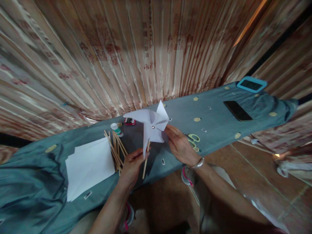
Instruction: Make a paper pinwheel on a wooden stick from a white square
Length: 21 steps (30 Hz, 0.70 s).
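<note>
A white paper pinwheel (152, 122) with a small pin at its centre stands above the table on a thin wooden stick (145, 165). My left hand (133, 164) is closed around the stick just below the paper, with a blade's lower tip by the thumb. At the pinwheel's right side, my right hand (181, 146) has its fingers stretched out against a blade. Their tips are partly hidden by the paper. Scissors with green handles (194, 139) lie beside my right hand, partly covered by it.
White paper sheets (90, 165) are stacked on the blue-green cloth (180, 110) at left. Several wooden sticks (115, 149), a glue stick (117, 129) and a small red box (130, 121) lie nearby. A black phone (237, 110) and a blue-framed device (252, 84) rest at right.
</note>
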Tool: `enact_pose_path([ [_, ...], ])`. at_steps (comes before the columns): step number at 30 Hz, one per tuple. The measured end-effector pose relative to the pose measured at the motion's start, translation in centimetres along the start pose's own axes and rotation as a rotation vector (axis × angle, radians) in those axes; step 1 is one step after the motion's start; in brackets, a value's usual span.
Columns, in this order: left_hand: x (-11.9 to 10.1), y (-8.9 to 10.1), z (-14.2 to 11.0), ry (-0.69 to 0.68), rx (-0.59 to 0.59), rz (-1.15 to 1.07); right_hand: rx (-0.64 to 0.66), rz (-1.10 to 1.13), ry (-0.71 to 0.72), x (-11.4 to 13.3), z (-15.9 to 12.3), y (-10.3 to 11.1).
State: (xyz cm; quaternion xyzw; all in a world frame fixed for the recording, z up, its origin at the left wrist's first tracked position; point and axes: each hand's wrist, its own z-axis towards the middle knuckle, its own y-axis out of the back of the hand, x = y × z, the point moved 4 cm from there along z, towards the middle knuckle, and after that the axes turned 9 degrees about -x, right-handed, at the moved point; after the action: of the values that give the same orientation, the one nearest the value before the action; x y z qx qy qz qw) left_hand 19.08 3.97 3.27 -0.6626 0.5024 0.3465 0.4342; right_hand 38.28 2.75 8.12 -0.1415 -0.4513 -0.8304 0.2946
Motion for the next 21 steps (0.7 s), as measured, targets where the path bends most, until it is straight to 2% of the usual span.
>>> enact_pose_path([
  [4,-0.4,-0.2,-0.3,0.069,-0.077,-0.018,0.133,0.208,-0.020,1.5,-0.2,-0.1],
  [7,-0.7,-0.2,-0.4,0.082,-0.086,-0.046,0.142,0.216,-0.113,0.9,-0.1,0.5],
  [9,-0.8,-0.1,-0.4,0.086,-0.095,-0.070,0.073,0.186,-0.173,0.0,0.0,1.2],
  [12,-1.0,-0.1,-0.5,0.084,-0.099,-0.075,-0.119,0.144,-0.225,-1.4,0.2,2.1],
  [15,-1.2,-0.3,-0.6,0.076,-0.086,-0.057,-0.235,0.065,-0.169,-2.1,0.3,2.1],
  [18,-1.1,-0.5,-0.8,0.088,-0.066,-0.046,-0.166,-0.018,-0.105,-2.3,0.3,1.0],
  [21,-1.0,-0.6,-0.8,0.091,-0.034,-0.043,-0.078,-0.054,-0.114,-2.2,0.2,0.1],
])
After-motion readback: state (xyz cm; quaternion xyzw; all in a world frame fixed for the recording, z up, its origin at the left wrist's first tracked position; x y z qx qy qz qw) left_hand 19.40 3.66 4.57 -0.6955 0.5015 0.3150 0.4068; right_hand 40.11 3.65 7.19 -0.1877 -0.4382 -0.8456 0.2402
